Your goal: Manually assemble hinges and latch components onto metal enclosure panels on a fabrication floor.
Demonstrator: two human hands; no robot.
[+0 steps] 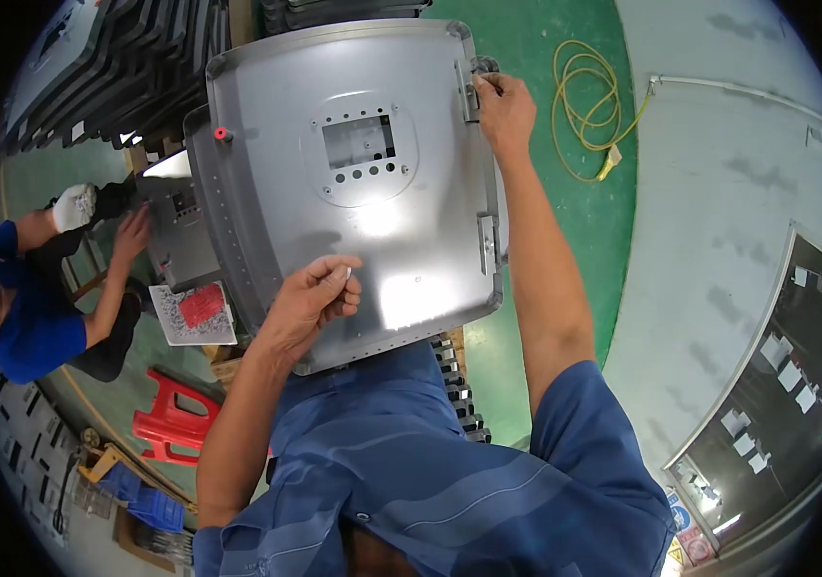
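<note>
A large grey sheet-metal panel [286, 231] with rounded corners and a rectangular cutout lies in front of me. Two metal hinge brackets sit on its right edge, an upper bracket [468, 94] and a lower bracket [488, 245]. My right hand [509, 113] is at the upper bracket, its fingers pinched there beside a small dark piece [485, 65]; what they grip is hidden. Over the panel's lower left part, my left hand [319, 296] is closed, thumb against fingers. Anything in that pinch is too small to name.
A co-worker [40, 308] at left reaches to another metal panel [180, 236]. Near it are a white tray [170, 327] holding a red box [201, 306] and a red plastic stool [175, 418]. Dark metal frames [113, 67] are stacked upper left. A yellow hose [569, 115] lies coiled at right.
</note>
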